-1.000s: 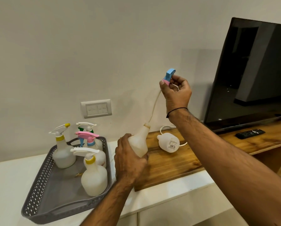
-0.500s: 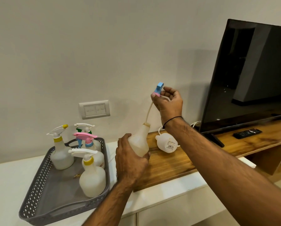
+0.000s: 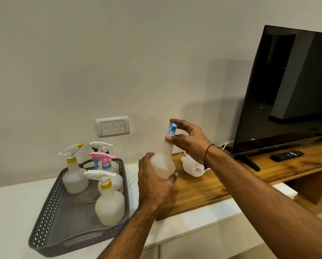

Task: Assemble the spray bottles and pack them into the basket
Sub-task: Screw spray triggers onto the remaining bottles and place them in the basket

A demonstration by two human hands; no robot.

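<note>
While the left hand point(image 3: 154, 181) wraps the translucent white plastic bottle point(image 3: 163, 162) just right of the grey perforated basket point(image 3: 50, 206), the right hand point(image 3: 189, 141) pinches the blue-and-pink spray head point(image 3: 171, 130) onto its neck, which likely needs twisting tight next.

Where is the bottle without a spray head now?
The headless bottle lies on its side on the wooden shelf, just behind the right hand, left of the TV.
</note>
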